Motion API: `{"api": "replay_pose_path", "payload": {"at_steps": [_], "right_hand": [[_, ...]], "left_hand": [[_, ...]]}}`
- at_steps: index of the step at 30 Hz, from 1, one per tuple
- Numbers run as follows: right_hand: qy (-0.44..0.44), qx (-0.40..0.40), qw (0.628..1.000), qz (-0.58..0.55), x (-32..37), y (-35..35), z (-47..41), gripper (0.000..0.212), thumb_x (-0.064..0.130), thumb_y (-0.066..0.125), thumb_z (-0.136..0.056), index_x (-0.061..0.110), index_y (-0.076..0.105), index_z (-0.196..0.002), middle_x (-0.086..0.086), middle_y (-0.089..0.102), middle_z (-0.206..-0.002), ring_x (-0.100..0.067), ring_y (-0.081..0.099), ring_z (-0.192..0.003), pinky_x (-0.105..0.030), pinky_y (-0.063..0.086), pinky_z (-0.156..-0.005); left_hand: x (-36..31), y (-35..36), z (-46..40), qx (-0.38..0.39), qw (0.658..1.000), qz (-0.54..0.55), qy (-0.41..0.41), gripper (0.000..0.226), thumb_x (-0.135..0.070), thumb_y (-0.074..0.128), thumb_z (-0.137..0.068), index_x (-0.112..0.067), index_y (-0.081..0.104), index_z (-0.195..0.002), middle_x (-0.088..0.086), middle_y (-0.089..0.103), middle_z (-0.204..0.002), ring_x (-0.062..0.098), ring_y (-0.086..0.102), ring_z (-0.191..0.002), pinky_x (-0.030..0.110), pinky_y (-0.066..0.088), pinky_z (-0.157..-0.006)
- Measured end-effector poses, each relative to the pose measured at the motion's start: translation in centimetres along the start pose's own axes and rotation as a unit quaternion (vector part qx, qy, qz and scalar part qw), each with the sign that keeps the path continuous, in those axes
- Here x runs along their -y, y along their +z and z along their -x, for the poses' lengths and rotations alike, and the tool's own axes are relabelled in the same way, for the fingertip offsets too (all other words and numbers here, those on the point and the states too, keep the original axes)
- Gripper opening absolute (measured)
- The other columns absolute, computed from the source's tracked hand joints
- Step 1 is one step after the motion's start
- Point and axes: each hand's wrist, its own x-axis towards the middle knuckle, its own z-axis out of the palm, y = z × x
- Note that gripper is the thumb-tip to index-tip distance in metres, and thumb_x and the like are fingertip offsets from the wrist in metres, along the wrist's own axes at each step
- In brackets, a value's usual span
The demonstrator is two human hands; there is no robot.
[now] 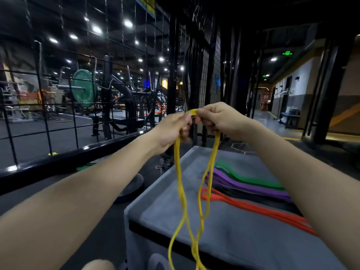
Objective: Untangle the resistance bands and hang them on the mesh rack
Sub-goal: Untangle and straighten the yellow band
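Yellow rubber, the yellow band [194, 112], is pinched at its top fold between the left hand [171, 129] and the right hand [220, 119], both raised in front of the mesh rack [48, 121]. Each hand has its fingers curled round the band; the fingertips themselves are tucked under and hard to make out. From the hands the band drops in two strands that cross and twist lower down, and its bottom end is cut off by the lower edge of the view, so the full tangle cannot be seen. Behind the strands stands a grey padded table [243, 240]. On it lie a green band [251, 179], a purple band [249, 188], a dark band [239, 193] that is hard to tell from shadow, and an orange band [253, 208]. The right forearm hides their far ends. Gym machines beyond the rack are dim and blurred.
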Motion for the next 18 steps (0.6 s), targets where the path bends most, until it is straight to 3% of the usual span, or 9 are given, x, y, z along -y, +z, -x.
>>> {"api": "replay_pose_path", "payload": {"at_steps": [3, 8, 11, 14, 18], "right_hand": [[0.002, 0.002, 1.0, -0.014, -0.5, -0.1, 0.8, 0.031, 0.024, 0.042, -0.098, 0.003, 0.064, -0.091, 0.003, 0.042, -0.057, -0.007, 0.037, -0.046, -0.017, 0.033, -0.045], [0.051, -0.003, 0.997, -0.065, -1.3, -0.5, 2.1, 0.027, 0.018, 0.041, -0.099, 0.005, 0.062, -0.087, -0.002, 0.045, -0.062, -0.008, 0.041, -0.047, -0.015, 0.04, -0.042], [0.065, -0.025, 0.996, -0.06, -1.4, -1.0, 2.1, 0.03, 0.019, 0.04, -0.1, 0.007, 0.061, -0.083, 0.001, 0.044, -0.058, -0.005, 0.039, -0.043, -0.019, 0.041, -0.046], [0.078, -0.029, 0.995, -0.061, -1.5, -1.1, 1.9, 0.032, 0.02, 0.038, -0.1, 0.008, 0.06, -0.081, 0.003, 0.043, -0.057, -0.004, 0.038, -0.041, -0.021, 0.041, -0.049], [0.087, -0.034, 0.991, -0.098, -1.7, -1.1, 1.8, 0.033, 0.021, 0.037, -0.101, 0.008, 0.059, -0.08, 0.004, 0.042, -0.056, -0.005, 0.036, -0.042, -0.021, 0.04, -0.049]], "left_hand": [[-0.3, -0.1, -0.6, -0.038, 0.999, -0.014, 0.016, 0.03, -0.023, 0.033, -0.101, -0.017, 0.045, -0.074, -0.009, 0.033, -0.052, 0.001, 0.028, -0.04, 0.014, 0.025, -0.041], [-0.8, -2.0, -1.3, -0.118, 0.993, 0.025, -0.002, 0.03, -0.027, 0.036, -0.1, -0.017, 0.045, -0.073, -0.009, 0.033, -0.051, 0.002, 0.026, -0.038, 0.014, 0.023, -0.035], [0.0, -2.4, -0.8, -0.085, 0.995, -0.027, -0.044, 0.032, -0.028, 0.035, -0.101, -0.017, 0.046, -0.072, -0.007, 0.034, -0.054, 0.005, 0.027, -0.043, 0.015, 0.027, -0.04], [1.0, -2.1, -0.1, -0.041, 0.993, -0.051, -0.101, 0.032, -0.03, 0.034, -0.101, -0.015, 0.049, -0.077, -0.004, 0.04, -0.06, 0.01, 0.036, -0.054, 0.022, 0.038, -0.054], [2.1, -1.2, 0.6, -0.009, 0.99, -0.063, -0.126, 0.022, -0.029, 0.039, -0.099, -0.013, 0.05, -0.109, 0.002, 0.052, -0.081, 0.013, 0.05, -0.066, 0.025, 0.047, -0.066]]}}
